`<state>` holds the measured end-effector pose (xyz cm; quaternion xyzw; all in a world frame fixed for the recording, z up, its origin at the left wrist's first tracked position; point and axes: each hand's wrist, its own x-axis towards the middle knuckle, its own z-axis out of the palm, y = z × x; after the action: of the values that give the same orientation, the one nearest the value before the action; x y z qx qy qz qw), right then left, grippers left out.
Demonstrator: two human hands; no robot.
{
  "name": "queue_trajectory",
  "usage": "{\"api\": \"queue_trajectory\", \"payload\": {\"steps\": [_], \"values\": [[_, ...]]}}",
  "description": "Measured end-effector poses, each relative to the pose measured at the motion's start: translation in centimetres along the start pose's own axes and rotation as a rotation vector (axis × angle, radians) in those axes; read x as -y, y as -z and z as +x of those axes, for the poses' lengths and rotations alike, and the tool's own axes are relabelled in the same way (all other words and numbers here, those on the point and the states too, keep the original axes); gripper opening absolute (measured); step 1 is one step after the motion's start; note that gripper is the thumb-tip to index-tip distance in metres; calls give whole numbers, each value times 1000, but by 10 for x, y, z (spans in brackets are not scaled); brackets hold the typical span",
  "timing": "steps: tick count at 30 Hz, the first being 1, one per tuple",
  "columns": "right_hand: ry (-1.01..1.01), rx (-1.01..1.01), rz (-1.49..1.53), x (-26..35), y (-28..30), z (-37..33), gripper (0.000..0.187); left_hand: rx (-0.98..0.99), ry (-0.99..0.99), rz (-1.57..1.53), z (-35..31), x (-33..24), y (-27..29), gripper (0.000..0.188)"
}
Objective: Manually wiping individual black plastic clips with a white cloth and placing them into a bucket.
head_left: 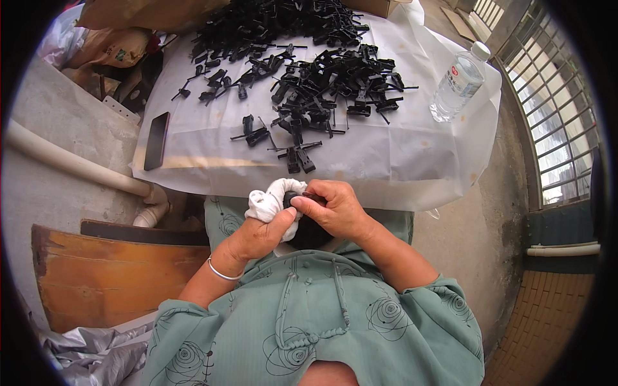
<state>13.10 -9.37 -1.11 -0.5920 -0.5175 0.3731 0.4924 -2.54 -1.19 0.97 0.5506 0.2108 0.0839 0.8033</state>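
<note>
Close in front of my body, both hands meet over my lap. My left hand (257,237) is closed round a bunched white cloth (262,207), with a rounded black piece (291,198) showing between the cloth and my thumb. My right hand (340,211) is closed beside it, thumb and fingers pinching a small dark part (313,197) whose kind I cannot make out. Just beyond my hands, a few black plastic clip-like parts (297,159) with thin pins lie at the table's near side. A larger heap of the same black parts (338,80) covers the middle and far table.
White sheeting (386,154) covers the table. A clear water bottle (458,83) stands at the right, and a dark phone (156,141) lies at the left edge. Left of me are a white pipe (77,161) and a wooden board (116,276). A barred window (550,96) is at the right.
</note>
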Motion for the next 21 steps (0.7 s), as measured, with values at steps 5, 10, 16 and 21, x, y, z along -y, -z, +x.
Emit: {"api": "queue_trajectory", "payload": {"steps": [5,10,16,21], "values": [[174,70,-32,-3,4,1,23,-196,-113,262,5,5,-2,26],[170,60,-96,-8,-10,-3,24,-288,-358,873,6,19,-6,26],[-59,186,33,-28,0,-4,29,-193,-107,901,6,3,-5,31],[251,-260,-433,-25,15,4,20,-381,-506,1527,33,-10,19,32]]}}
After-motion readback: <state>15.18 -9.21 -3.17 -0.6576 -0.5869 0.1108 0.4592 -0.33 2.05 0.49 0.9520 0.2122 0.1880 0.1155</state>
